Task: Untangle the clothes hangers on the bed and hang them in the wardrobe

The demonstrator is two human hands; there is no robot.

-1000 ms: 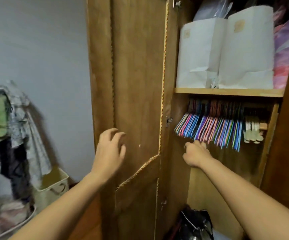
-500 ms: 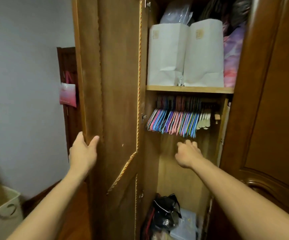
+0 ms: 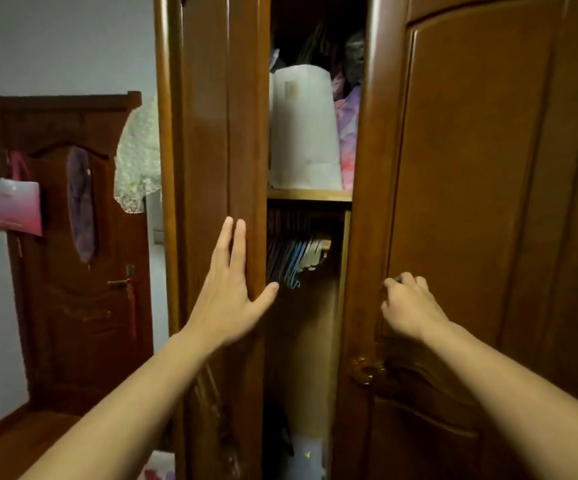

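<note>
I had my left hand (image 3: 227,296) flat against the outer face of the left wardrobe door (image 3: 211,140), its 4 fingers straight and pointing up the wood, the thumb spread out past the door's edge into the gap. My right hand (image 3: 410,308) rested on the right wardrobe door (image 3: 488,202) near its inner edge, fingers curled in; I could not tell whether they gripped the edge or only pressed on it. The brass handle (image 3: 365,370) sat just below that hand's wrist.

Between my 2 hands a narrow opening showed the inside of the wardrobe. The clothes hangers (image 3: 296,259) hung in a tight coloured bunch just beyond my left thumb, under the shelf (image 3: 310,195). Above my fingertips, on that shelf, stood a white paper bag (image 3: 303,133) with pink and purple fabric (image 3: 347,133) beside it.

Well to the left of my left fingers was the room door (image 3: 73,306), a pink bag (image 3: 17,209) hanging on it.
</note>
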